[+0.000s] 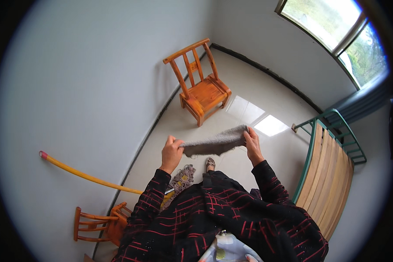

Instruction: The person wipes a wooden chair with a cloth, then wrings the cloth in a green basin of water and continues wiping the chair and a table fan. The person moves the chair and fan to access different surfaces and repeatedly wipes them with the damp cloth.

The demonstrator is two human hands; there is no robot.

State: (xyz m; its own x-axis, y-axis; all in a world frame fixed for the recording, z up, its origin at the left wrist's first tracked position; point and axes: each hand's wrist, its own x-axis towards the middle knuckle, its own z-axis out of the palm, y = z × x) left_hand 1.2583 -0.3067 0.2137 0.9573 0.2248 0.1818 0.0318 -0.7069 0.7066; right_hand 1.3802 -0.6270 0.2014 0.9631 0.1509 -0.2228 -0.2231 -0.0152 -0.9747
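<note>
A grey cloth, fuzzy and frayed along its lower edge, is stretched between my two hands above the tiled floor. My left hand grips its left end, and my right hand pinches the upper right corner. The cloth sags slightly in the middle and its right end sits higher. Below my left forearm lies a mop with a shaggy grey head and yellow parts. Its yellow handle, tipped in red, slants out toward the wall on the left.
A wooden chair stands ahead near the wall. Another wooden chair is at lower left, partly hidden by my sleeve. On the right is a green metal bed frame with wooden slats. A window is at upper right.
</note>
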